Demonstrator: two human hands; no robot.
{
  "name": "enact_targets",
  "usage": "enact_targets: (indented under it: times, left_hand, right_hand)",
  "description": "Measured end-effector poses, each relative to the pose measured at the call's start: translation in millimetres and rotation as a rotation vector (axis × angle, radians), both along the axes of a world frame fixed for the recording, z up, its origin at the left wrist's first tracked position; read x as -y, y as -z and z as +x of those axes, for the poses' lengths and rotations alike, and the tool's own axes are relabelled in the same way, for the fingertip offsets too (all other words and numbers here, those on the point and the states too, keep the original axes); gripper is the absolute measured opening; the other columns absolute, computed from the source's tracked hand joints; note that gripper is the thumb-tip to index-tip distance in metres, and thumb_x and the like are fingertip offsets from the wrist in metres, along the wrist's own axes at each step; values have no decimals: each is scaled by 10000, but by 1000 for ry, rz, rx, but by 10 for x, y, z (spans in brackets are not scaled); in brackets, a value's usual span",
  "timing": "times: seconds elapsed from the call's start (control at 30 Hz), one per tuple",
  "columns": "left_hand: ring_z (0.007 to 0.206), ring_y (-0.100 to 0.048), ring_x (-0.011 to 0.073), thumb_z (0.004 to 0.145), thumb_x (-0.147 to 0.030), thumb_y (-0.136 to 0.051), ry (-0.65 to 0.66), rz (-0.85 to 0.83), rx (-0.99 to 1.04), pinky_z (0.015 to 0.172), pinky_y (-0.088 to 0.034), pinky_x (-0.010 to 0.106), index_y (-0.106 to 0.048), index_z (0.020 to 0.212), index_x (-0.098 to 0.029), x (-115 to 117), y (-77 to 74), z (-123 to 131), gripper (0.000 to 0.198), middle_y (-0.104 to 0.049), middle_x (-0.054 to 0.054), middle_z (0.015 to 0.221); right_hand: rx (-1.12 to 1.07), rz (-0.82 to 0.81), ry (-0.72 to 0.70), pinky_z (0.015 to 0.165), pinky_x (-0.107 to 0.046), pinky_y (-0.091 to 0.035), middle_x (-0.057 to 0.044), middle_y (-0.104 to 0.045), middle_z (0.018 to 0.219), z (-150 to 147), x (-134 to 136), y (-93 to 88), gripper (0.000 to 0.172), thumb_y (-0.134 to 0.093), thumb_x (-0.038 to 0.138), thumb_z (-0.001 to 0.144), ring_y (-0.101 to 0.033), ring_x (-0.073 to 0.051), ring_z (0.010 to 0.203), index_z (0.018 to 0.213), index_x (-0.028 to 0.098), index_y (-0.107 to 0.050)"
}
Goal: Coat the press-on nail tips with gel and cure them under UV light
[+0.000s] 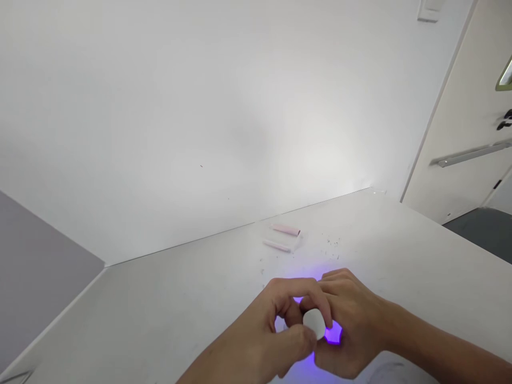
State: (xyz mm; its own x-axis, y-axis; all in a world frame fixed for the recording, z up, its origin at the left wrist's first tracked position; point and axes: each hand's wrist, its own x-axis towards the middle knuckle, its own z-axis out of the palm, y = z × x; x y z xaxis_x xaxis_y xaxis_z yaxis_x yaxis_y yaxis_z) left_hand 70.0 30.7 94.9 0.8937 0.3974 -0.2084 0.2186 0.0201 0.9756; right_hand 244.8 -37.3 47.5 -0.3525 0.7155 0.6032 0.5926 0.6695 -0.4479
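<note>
My left hand (276, 330) is closed, its thumb and forefinger pinched around a small white round-ended object (314, 323), seen end-on. Bright violet light (333, 333) shows in the gaps between my hands and spreads over the white tabletop (192, 309) beneath them; its source is hidden. Against the left hand's fingers, my right hand (352, 320) is curled shut, knuckles up. Whatever its fingers hold is hidden from view. Beyond the hands lie a pink tube-like piece (286, 229) and a thinner pale pink stick (277, 246).
Small dark specks (333, 241) are scattered on the table past my right hand. A white wall (192, 117) rises along the table's back edge. On the right stands a pale door-like panel (460, 133) with a metal bar (472, 154).
</note>
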Motion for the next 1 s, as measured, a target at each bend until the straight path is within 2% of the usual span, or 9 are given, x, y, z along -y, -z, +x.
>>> enact_targets:
  times: [0.13, 0.2, 0.27, 0.37, 0.43, 0.53, 0.77, 0.87, 1.0]
  left_hand:
    - [351, -281, 69, 798, -207, -459, 24, -78, 40, 404, -256, 177, -617, 834, -174, 12, 6, 10, 166, -344, -87, 390]
    - [333, -242, 69, 882, -254, -409, 19, -119, 40, 391, -221, 183, -599, 832, -176, 10, 14, 17, 211, -335, -82, 373]
    - [326, -227, 69, 905, -263, -391, 9, -135, 24, 384, -209, 187, -597, 831, -175, 5, 26, 20, 236, -344, -77, 373]
    - [328, -247, 65, 882, -241, -410, 17, -121, 44, 395, -233, 184, -604, 836, -171, -1, 47, 16, 211, -360, -78, 380]
    - [337, -260, 60, 828, -196, -442, 31, -84, 61, 406, -250, 178, -620, 850, -167, -3, 52, 10, 182, -364, -87, 384]
    - [358, -297, 60, 724, -139, -454, 33, -26, 46, 411, -270, 171, -649, 869, -168, -7, 40, 5, 244, -358, -98, 404]
    - [364, -312, 56, 680, -140, -448, 15, -16, 26, 419, -288, 169, -654, 859, -170, -18, 30, 4, 275, -365, -98, 423]
    - [349, -281, 56, 719, -144, -458, 34, -42, 54, 411, -265, 172, -638, 856, -163, -10, 45, 8, 227, -354, -97, 398]
    - [327, -235, 65, 876, -232, -422, 29, -120, 50, 388, -214, 185, -598, 840, -174, -5, 55, 15, 189, -348, -83, 379]
  right_hand:
    - [20, 10, 30, 461, -260, -283, 88, -426, 542, -17, -10, -21, 127, -441, 170, 569, -354, -103, 469, 649, 234, -364]
    - [7, 47, 40, 435, -260, -238, 88, -308, 533, -22, -15, -34, 166, -432, 169, 568, -269, -111, 466, 648, 240, -305]
    - [-3, 61, 38, 424, -260, -218, 88, -272, 533, -24, -15, -37, 183, -427, 169, 563, -240, -114, 465, 650, 243, -285]
    - [29, 29, 46, 435, -258, -256, 86, -337, 513, -15, -5, -11, 149, -440, 176, 574, -307, -114, 454, 642, 243, -327]
    - [87, -2, 49, 473, -253, -330, 76, -461, 536, -1, 5, 19, 109, -461, 180, 593, -421, -119, 471, 670, 241, -413]
    - [173, -32, 47, 548, -265, -430, 48, -627, 644, 22, 18, 53, 168, -497, 178, 615, -564, -142, 539, 770, 236, -520]
    - [174, -18, 49, 531, -256, -445, 47, -679, 678, 22, 10, 66, 186, -523, 166, 611, -606, -138, 541, 784, 234, -532]
    - [186, -13, 63, 515, -252, -427, 67, -610, 619, 10, 1, 50, 141, -514, 172, 603, -550, -122, 511, 724, 238, -484]
    - [59, 1, 51, 425, -255, -282, 92, -334, 516, -11, -3, 1, 179, -448, 184, 571, -302, -107, 449, 646, 245, -297]
